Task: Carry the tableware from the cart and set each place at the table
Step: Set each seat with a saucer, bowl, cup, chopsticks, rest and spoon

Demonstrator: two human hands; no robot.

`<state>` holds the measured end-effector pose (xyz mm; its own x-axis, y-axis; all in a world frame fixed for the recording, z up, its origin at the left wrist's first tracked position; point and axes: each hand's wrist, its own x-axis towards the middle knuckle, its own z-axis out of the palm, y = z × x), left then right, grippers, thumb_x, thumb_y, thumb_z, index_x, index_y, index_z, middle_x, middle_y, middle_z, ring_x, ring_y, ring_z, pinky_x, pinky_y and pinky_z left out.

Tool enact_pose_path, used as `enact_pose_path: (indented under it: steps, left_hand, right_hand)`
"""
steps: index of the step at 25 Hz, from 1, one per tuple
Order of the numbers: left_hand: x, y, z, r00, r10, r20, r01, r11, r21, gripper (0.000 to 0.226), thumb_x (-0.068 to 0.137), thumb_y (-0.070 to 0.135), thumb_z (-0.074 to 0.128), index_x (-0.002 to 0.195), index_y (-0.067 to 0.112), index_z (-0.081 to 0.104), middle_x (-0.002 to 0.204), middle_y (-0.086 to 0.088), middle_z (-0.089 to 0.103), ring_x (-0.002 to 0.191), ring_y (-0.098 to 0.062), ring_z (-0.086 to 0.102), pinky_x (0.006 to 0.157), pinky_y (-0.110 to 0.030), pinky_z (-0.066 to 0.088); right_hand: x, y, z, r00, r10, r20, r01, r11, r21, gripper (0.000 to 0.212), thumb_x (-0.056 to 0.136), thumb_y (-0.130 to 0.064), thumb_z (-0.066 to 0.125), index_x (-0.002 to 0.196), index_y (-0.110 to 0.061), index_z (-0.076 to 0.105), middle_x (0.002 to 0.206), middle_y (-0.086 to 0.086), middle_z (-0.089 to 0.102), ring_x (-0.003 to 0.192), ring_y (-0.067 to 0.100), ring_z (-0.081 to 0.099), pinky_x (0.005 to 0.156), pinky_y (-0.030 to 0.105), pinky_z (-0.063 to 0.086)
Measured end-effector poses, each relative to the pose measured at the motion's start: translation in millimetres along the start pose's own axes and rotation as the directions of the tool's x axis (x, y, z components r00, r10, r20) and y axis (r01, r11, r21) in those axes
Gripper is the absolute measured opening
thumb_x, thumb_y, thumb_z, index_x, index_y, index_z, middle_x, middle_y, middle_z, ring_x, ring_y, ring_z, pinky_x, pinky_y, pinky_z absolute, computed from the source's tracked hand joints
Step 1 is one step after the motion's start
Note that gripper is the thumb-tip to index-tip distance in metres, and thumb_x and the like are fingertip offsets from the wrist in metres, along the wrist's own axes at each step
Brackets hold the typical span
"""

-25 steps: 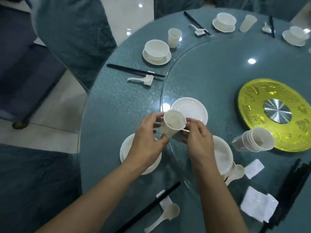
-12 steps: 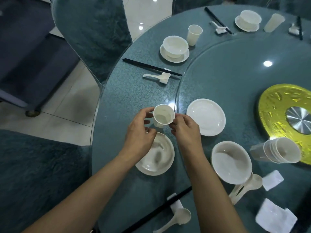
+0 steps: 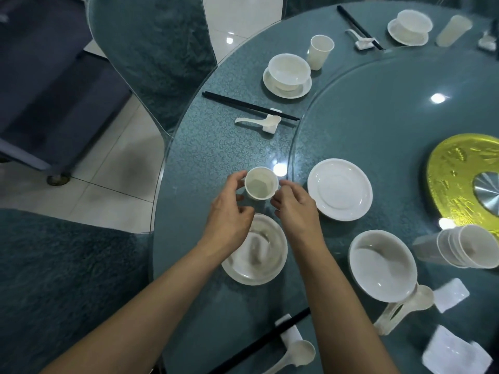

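Note:
A small white cup stands upright on the teal round table, just beyond a bowl on a saucer. My left hand curls around the cup's left side and my right hand touches its right side with the fingertips. Chopsticks lie on a rest beside a white spoon near the front edge. On the glass turntable sit a bare white plate, a white bowl, loose spoons and a stack of cups lying on its side.
A finished place setting with bowl, cup, chopsticks and spoon lies farther along the table. Teal covered chairs stand at the left. A yellow disc marks the turntable's centre. White rests lie at the right.
Both hands lowered the cup from over the turntable's edge to the table beyond the bowl and saucer; it now stands upright. The view shifted right.

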<state>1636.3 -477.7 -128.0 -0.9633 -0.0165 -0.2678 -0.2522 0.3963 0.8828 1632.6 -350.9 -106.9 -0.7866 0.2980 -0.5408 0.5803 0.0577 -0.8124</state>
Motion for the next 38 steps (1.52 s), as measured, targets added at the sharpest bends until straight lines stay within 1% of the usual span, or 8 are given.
enact_pose_path:
  steps: [6,10,15,21,23,26,30,38]
  left_hand:
    - [2,-5,1,0.998,-0.042,0.052,0.042,0.999,0.013,0.074,0.088,-0.002,0.055,0.147,0.04,0.037,0.136,0.017,0.053,0.119,-0.006,0.056,0.105,-0.041,0.05]
    - [-1,-7,1,0.998,-0.024,0.062,0.023,0.999,0.027,0.079,0.087,-0.002,0.056,0.149,0.042,0.034,0.131,0.023,0.05,0.124,-0.009,0.054,0.105,-0.043,0.05]
    - [-5,-8,0,0.999,0.032,0.019,-0.034,0.992,0.118,0.079,0.087,0.001,0.056,0.151,0.04,0.031,0.149,0.015,0.045,0.132,-0.014,0.045,0.107,-0.046,0.046]
    - [-26,4,-2,0.978,0.21,-0.014,-0.199,0.942,0.27,0.071,0.086,-0.001,0.055,0.148,0.031,0.04,0.141,0.007,0.049,0.127,-0.015,0.042,0.106,-0.027,0.032]
    - [-35,6,2,0.971,0.238,0.015,-0.232,0.925,0.3,0.068,0.085,-0.002,0.055,0.146,0.028,0.045,0.139,0.006,0.051,0.124,-0.016,0.042,0.101,-0.018,0.025]
    - [-47,5,15,0.939,0.33,0.09,-0.339,0.857,0.387,0.061,0.082,0.0,0.055,0.138,0.024,0.055,0.142,0.003,0.052,0.125,-0.021,0.047,0.105,-0.021,0.028]
    - [-63,1,35,0.857,0.438,0.27,-0.514,0.715,0.474,0.053,0.079,0.015,0.042,0.128,0.018,0.064,0.143,-0.003,0.055,0.123,-0.025,0.051,0.108,-0.037,0.036]
    - [-83,-4,63,0.765,0.394,0.509,-0.624,0.646,0.439,0.051,0.081,0.003,0.061,0.13,0.017,0.063,0.14,-0.005,0.059,0.123,-0.028,0.055,0.107,-0.043,0.042]
  right_hand:
    - [1,4,1,1.0,-0.01,0.018,0.01,1.0,-0.008,0.031,0.092,-0.03,0.052,0.118,-0.028,0.071,0.11,-0.006,0.074,0.108,0.014,0.068,0.104,0.046,0.051]
    - [1,6,2,1.0,-0.013,0.023,0.013,1.0,-0.018,0.044,0.085,-0.039,0.05,0.124,-0.028,0.068,0.118,-0.003,0.071,0.114,0.016,0.065,0.106,0.046,0.049]
    - [-10,11,-5,1.0,-0.019,-0.009,0.019,0.999,-0.044,0.058,0.081,-0.046,0.046,0.135,-0.03,0.06,0.134,-0.001,0.065,0.124,0.018,0.06,0.111,0.046,0.045]
    - [-32,21,-21,0.996,-0.078,-0.052,0.073,0.992,-0.099,0.042,0.1,-0.028,0.048,0.141,-0.025,0.056,0.139,-0.002,0.062,0.128,0.015,0.057,0.113,0.044,0.043]
    - [-43,26,-28,0.994,-0.09,-0.068,0.081,0.989,-0.123,0.042,0.101,-0.023,0.047,0.142,-0.024,0.055,0.143,-0.005,0.059,0.132,0.013,0.053,0.115,0.037,0.039]
    - [-64,35,-38,0.994,-0.085,-0.074,0.07,0.981,-0.183,0.043,0.101,-0.022,0.047,0.143,-0.025,0.054,0.143,-0.006,0.058,0.132,0.011,0.051,0.107,0.024,0.036]
    - [-88,55,-49,0.989,-0.098,-0.112,0.071,0.972,-0.224,0.045,0.101,-0.024,0.048,0.146,-0.024,0.051,0.146,-0.003,0.056,0.133,0.013,0.051,0.113,0.029,0.038]
    - [-108,93,-74,0.97,-0.109,-0.217,0.035,0.947,-0.319,0.048,0.099,-0.03,0.05,0.147,-0.02,0.051,0.147,-0.002,0.054,0.136,0.015,0.047,0.115,0.033,0.036]
